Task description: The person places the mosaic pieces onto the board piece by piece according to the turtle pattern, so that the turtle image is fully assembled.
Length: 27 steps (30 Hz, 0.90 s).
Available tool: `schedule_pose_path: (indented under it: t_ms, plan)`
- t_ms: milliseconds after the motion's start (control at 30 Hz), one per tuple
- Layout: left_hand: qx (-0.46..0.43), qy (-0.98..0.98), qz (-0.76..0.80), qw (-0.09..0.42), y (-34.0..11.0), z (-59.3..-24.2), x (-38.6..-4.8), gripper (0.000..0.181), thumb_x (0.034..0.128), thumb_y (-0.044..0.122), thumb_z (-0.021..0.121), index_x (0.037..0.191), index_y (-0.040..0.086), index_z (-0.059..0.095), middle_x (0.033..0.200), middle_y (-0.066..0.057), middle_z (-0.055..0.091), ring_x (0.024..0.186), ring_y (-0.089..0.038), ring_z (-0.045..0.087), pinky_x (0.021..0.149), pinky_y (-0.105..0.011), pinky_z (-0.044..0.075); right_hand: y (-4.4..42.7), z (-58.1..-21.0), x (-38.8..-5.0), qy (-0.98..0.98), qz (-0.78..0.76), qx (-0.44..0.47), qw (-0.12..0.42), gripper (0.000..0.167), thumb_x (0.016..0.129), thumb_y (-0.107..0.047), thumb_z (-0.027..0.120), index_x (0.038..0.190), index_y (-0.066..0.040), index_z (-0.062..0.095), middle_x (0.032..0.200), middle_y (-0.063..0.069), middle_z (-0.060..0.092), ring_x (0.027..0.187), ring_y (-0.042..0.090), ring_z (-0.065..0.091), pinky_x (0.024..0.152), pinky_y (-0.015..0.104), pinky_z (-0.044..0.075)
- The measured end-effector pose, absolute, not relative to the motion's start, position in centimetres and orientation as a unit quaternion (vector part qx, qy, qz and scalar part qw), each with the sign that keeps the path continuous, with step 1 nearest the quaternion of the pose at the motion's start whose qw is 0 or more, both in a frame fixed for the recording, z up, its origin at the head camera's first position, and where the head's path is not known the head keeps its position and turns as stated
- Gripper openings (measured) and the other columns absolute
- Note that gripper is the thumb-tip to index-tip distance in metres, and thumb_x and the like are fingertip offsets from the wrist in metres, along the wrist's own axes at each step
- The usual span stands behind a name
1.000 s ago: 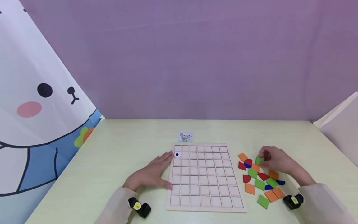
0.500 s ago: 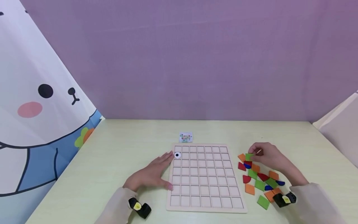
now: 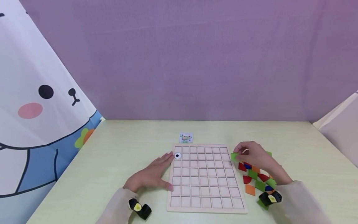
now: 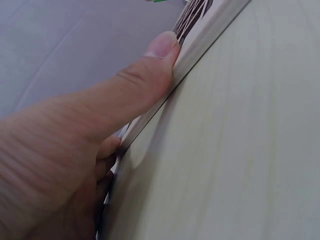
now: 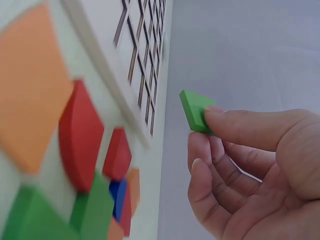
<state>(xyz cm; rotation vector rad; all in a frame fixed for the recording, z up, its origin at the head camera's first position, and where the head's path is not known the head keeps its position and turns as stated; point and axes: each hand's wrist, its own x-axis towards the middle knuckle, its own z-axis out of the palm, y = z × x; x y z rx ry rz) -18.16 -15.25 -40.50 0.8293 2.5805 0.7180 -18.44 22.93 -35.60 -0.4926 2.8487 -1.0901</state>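
My right hand [image 3: 253,155] pinches a green square tile [image 5: 194,111] between thumb and fingers. In the head view the hand stands at the board's upper right edge, with the green tile beside that edge. The right wrist view shows the tile raised off the table. My left hand [image 3: 152,172] touches the left edge of the wooden grid board [image 3: 207,209], its fingers extended and its thumb [image 4: 160,50] against the rim. A round white piece with a black centre [image 3: 177,156] sits in a left-column cell near the top of the grid.
Right of the board lie several loose tiles: green squares [image 3: 260,185], orange pieces [image 3: 250,189], red pieces [image 3: 247,179] and blue pieces [image 3: 269,188]. My right forearm covers part of them. A small printed card [image 3: 185,137] lies beyond the board's top edge.
My right hand has moved left from the tile pile toward the board, carrying the green square tile. My left hand stays at the board's left edge.
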Motion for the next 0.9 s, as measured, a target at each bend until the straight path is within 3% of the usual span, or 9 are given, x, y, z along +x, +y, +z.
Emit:
schedule_pose_path:
  t_ms: [900]
  plan:
    - [0.299,0.903,0.261,0.166,-15.2,-40.2,-17.9,0.114,0.0712,0.051,0.077,0.153,0.005,0.012,0.161,-0.010,0.004,0.149,-0.031,0.003,0.119,-0.054,0.007,17.1,-35.6,-19.3,0.891,-0.411,-0.187,0.054,0.009,0.082,0.000,0.070,0.089,-0.002,0.065,0.083,0.005,0.062,0.076,0.015,0.055,0.067,0.023,0.049]
